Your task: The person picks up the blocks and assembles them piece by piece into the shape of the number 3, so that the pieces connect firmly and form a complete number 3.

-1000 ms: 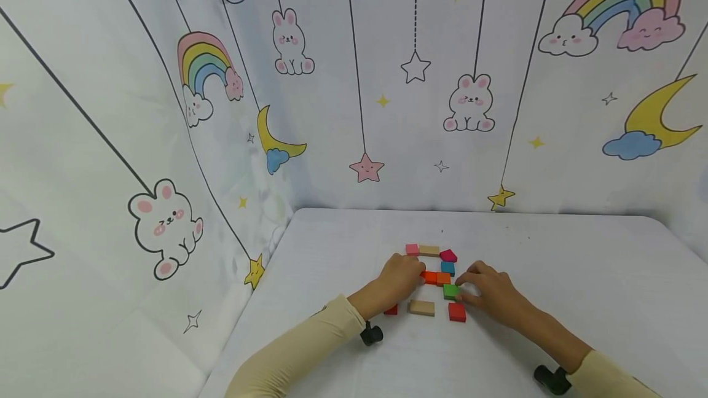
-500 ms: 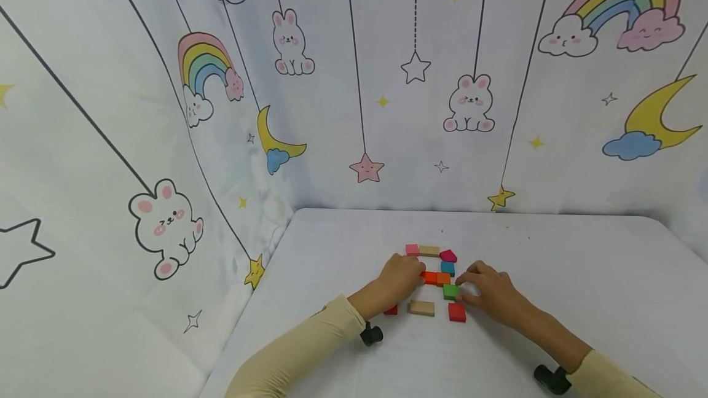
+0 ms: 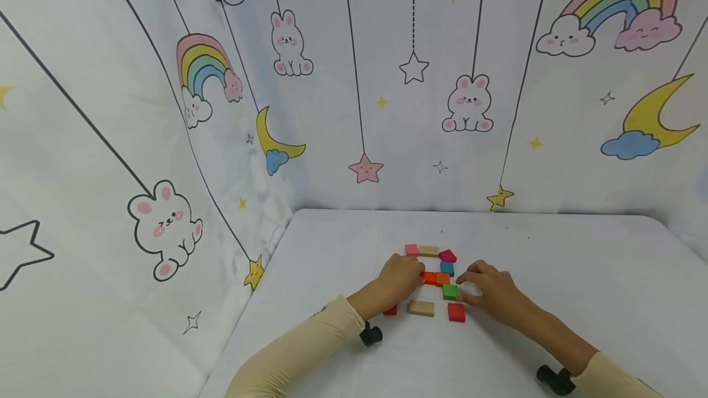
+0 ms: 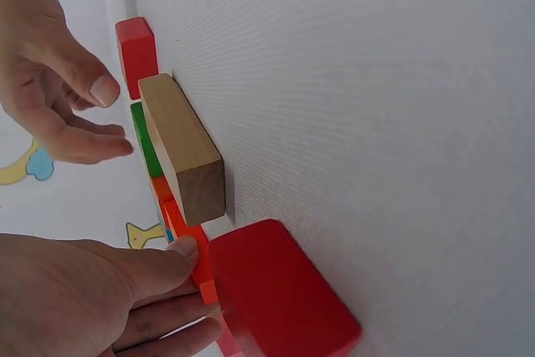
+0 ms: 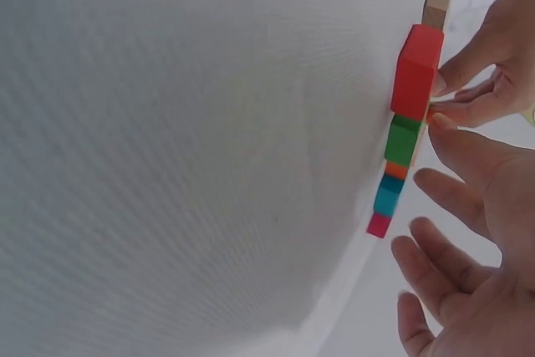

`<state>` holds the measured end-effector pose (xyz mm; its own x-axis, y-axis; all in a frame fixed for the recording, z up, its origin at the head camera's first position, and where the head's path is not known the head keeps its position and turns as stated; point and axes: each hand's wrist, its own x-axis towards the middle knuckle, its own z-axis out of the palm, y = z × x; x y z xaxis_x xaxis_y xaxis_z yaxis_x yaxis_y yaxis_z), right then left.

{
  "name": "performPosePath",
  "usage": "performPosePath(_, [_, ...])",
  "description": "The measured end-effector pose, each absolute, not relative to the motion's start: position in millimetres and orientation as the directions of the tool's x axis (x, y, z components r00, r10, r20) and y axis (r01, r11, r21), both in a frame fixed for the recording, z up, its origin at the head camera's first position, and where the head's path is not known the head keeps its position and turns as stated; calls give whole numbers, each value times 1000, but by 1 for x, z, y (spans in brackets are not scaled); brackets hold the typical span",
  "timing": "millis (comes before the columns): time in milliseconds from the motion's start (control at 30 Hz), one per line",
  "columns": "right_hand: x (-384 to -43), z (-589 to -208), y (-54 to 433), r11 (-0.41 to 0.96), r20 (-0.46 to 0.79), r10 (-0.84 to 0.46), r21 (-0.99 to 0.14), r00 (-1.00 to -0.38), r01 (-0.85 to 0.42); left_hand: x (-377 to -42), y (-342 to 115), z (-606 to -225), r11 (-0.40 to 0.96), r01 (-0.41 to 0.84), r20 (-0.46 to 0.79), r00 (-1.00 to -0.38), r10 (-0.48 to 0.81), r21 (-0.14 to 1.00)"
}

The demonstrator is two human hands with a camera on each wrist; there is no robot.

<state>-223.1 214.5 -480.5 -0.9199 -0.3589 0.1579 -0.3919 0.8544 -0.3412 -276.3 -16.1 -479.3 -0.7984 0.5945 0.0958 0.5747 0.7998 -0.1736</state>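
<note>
My left hand point(image 3: 401, 275) lies over the left end of the middle row. In the left wrist view its thumb and fingers pinch an orange-red block point(image 4: 201, 267). An orange block point(image 3: 443, 279) sits directly to the right of that one. My right hand point(image 3: 489, 292) hovers at the right side, its fingers loosely spread around the green block point(image 3: 450, 292), nothing gripped between them. In the right wrist view its thumb tip is right by the green and red blocks. Part of the left-hand row is hidden under my left hand.
Behind stand a pink block point(image 3: 412, 250), a wooden block point(image 3: 428, 251), a crimson pentagon block point(image 3: 448, 256) and a blue block point(image 3: 447, 269). In front lie a red block point(image 3: 456, 312), another wooden block point(image 3: 421, 308) and a partly covered red block point(image 3: 391, 310). All rest on a white-covered table point(image 3: 581, 300).
</note>
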Motion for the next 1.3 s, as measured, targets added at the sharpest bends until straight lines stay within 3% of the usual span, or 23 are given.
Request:
performPosePath(500, [-208, -465, 210, 846, 123, -425, -297, -897, -442, -278, -18, -480, 794, 579, 97, -793, 601, -188])
performPosePath(767, [-204, -469, 211, 843, 115, -442, -286, -889, -456, -277, -16, -480, 810, 570, 85, -808, 583, -141])
performPosePath(1300, [-199, -473, 213, 847, 111, -446, -270, -888, -459, -275, -15, -478, 809, 565, 80, -809, 582, -161])
